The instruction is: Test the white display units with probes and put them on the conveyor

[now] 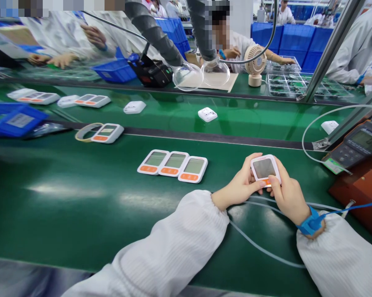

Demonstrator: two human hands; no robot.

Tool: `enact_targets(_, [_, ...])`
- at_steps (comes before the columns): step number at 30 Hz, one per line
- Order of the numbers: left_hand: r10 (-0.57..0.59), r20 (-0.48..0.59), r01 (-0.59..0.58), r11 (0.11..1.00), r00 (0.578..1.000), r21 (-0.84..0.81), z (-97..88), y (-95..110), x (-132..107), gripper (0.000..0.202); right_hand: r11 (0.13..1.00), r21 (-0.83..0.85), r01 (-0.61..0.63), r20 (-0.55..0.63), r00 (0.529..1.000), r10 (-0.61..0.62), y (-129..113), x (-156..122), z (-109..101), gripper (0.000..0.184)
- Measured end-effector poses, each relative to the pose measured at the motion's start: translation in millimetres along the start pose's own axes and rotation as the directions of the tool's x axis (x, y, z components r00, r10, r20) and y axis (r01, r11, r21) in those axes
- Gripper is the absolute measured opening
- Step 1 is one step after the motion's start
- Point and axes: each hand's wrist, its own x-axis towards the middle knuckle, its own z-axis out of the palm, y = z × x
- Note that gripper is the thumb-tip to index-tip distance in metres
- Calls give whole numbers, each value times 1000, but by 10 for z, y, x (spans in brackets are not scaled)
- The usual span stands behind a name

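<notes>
Both my hands grip one white handheld monitor (265, 168) with a grey screen and an orange button strip, held above the green bench. My left hand (239, 183) supports its left side, thumb along the lower edge. Wrapped round the right side, my right hand (289, 194) has its thumb on the orange strip; a blue wrist strap (311, 222) circles that wrist. Left of my hands, three similar monitors (173, 164) lie side by side, screens up. Another monitor (108, 133) rests against a roll of tape (86, 133) farther left.
Behind the bench, a green conveyor belt (167, 111) carries several white units. An orange box with a grey meter (365, 140) stands at right, with pale tubing (266, 247) crossing the bench. A blue bin (15, 119) sits at left. Co-workers in white work beyond a beige fan (255, 62).
</notes>
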Motion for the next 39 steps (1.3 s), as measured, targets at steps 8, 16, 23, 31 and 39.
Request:
enact_targets(8, [-12,11,12,1000,1000,-4,-8,14,-4,83,1000,29,-9,11,1000,9,0,0,1,55])
enact_targets(16, [-6,49,7,1000,999,-24,-8,66,-27,82,999,53,-9,45,999,7,12,-6,-29,51])
enact_targets(23, [-36,55,35,999,998,15,-30,68,-33,98,955,-232,182,-43,979,-197,45,61,-151,39])
enact_targets(31, [-57,70,26,923,996,384,-6,76,-39,72,776,-614,144,-404,788,-465,83,134,-623,40])
enact_targets(39, [-2,82,-44,832,997,554,53,84,-26,34,866,-484,127,-249,929,-276,524,246,-361,38])
